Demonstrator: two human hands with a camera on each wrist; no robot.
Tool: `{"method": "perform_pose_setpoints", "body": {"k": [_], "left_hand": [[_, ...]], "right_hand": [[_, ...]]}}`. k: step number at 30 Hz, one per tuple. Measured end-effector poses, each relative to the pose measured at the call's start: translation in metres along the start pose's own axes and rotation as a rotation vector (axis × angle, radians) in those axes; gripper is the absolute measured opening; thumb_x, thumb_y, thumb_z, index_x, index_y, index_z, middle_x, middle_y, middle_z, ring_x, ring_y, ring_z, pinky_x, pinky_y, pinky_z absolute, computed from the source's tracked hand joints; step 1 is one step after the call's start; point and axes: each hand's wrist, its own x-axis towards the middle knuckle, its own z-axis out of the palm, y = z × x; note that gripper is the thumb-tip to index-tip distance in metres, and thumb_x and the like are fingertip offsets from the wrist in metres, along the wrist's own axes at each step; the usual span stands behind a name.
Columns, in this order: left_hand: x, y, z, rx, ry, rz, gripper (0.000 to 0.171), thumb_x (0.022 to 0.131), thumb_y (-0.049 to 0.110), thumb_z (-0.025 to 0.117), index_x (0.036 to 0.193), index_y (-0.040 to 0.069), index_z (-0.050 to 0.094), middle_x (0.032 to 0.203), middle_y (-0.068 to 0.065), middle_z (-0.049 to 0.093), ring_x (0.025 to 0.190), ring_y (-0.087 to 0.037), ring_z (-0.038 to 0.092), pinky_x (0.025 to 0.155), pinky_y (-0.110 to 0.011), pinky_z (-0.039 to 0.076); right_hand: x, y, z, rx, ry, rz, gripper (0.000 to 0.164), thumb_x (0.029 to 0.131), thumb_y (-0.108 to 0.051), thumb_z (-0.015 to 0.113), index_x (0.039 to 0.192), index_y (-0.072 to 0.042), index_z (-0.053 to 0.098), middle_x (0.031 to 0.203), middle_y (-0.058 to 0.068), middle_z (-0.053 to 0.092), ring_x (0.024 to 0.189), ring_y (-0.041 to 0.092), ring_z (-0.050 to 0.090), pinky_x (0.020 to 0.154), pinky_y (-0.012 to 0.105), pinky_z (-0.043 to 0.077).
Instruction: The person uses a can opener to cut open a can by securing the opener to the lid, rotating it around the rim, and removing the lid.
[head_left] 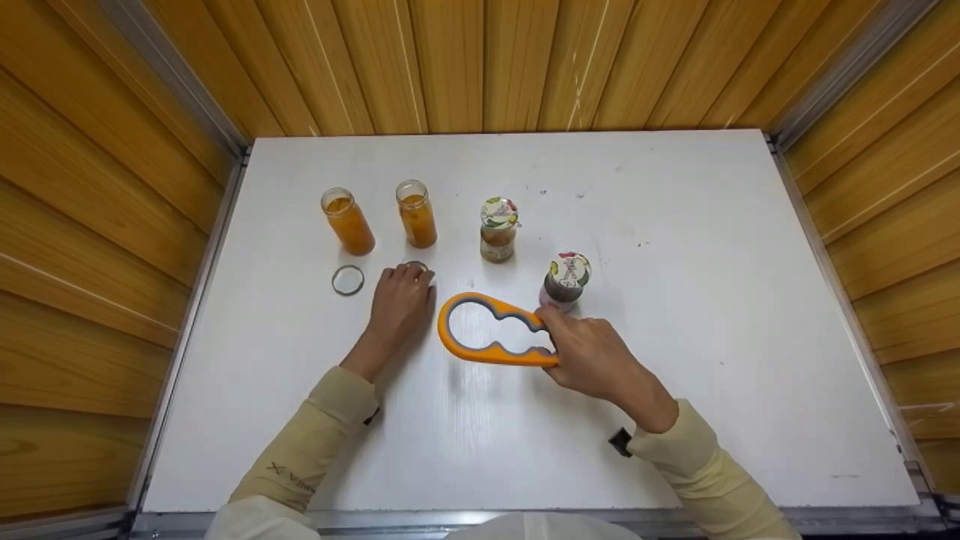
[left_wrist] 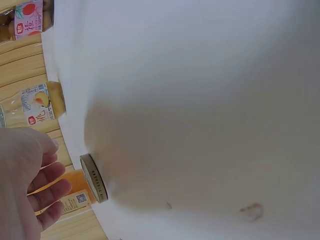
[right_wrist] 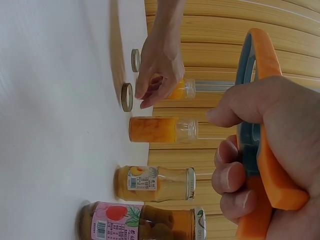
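Observation:
My right hand [head_left: 596,356] grips the handles of an orange jar opener [head_left: 499,355], whose grey-lined loop points left above the table. Just over a jar lid [left_wrist: 94,178], my left hand [head_left: 400,304] hovers with fingers loosely bent; the left wrist view shows a gap between them and the lid. That lid lies beside an uncapped jar [head_left: 418,223] of orange fruit. A second lid [head_left: 348,280] rests further left, in front of another uncapped jar [head_left: 352,231]. Close beyond the right hand stands a capped jar [head_left: 564,285] with a pink label.
Another capped jar [head_left: 499,238], with a yellow fruit label, stands right of the uncapped ones. The white tabletop [head_left: 712,315] has a few small specks and stains. Wood-panelled walls [head_left: 517,67] enclose its back and sides.

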Motion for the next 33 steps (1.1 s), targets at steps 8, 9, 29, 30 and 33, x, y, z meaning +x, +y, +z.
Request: {"method": "perform_pose_setpoints", "body": {"k": [8, 9, 29, 30, 33], "left_hand": [[-0.003, 0.01, -0.003, -0.137, -0.011, -0.08, 0.029, 0.099, 0.018, 0.07, 0.125, 0.005, 0.071, 0.119, -0.013, 0.068, 0.111, -0.029, 0.062, 0.094, -0.042, 0.052], [-0.002, 0.011, -0.005, -0.183, -0.022, -0.106, 0.03, 0.099, 0.019, 0.071, 0.126, 0.006, 0.071, 0.119, -0.012, 0.068, 0.111, -0.029, 0.062, 0.094, -0.042, 0.052], [0.022, 0.042, -0.022, -0.743, -0.086, -0.398, 0.055, 0.1, 0.021, 0.071, 0.149, 0.011, 0.047, 0.14, -0.007, 0.057, 0.126, -0.023, 0.056, 0.106, -0.036, 0.05], [0.025, 0.043, -0.023, -0.772, -0.073, -0.391, 0.057, 0.1, 0.021, 0.071, 0.15, 0.01, 0.045, 0.142, -0.008, 0.055, 0.127, -0.024, 0.055, 0.106, -0.036, 0.049], [0.035, 0.047, -0.023, -0.884, -0.05, -0.386, 0.062, 0.1, 0.02, 0.071, 0.152, 0.007, 0.042, 0.146, -0.011, 0.052, 0.131, -0.025, 0.053, 0.107, -0.037, 0.049]], "right_hand": [[-0.002, 0.001, -0.002, 0.0, 0.018, -0.015, 0.048, 0.081, -0.016, 0.086, 0.115, -0.007, 0.053, 0.068, -0.003, 0.056, 0.05, 0.013, 0.044, 0.046, 0.025, 0.039], [-0.003, 0.002, -0.002, -0.003, 0.017, -0.014, 0.048, 0.081, -0.017, 0.086, 0.116, -0.007, 0.053, 0.068, -0.003, 0.057, 0.05, 0.013, 0.045, 0.046, 0.025, 0.04], [-0.007, 0.005, -0.006, -0.017, 0.054, -0.016, 0.055, 0.083, -0.02, 0.086, 0.125, -0.002, 0.054, 0.071, -0.001, 0.059, 0.05, 0.014, 0.049, 0.045, 0.028, 0.043], [-0.007, 0.005, -0.006, -0.022, 0.063, -0.024, 0.055, 0.083, -0.02, 0.086, 0.123, -0.002, 0.054, 0.07, -0.001, 0.058, 0.049, 0.014, 0.049, 0.044, 0.028, 0.043], [-0.007, 0.005, -0.006, -0.029, 0.076, -0.038, 0.054, 0.082, -0.019, 0.087, 0.122, -0.002, 0.054, 0.071, 0.001, 0.06, 0.049, 0.015, 0.049, 0.044, 0.029, 0.043]]}}
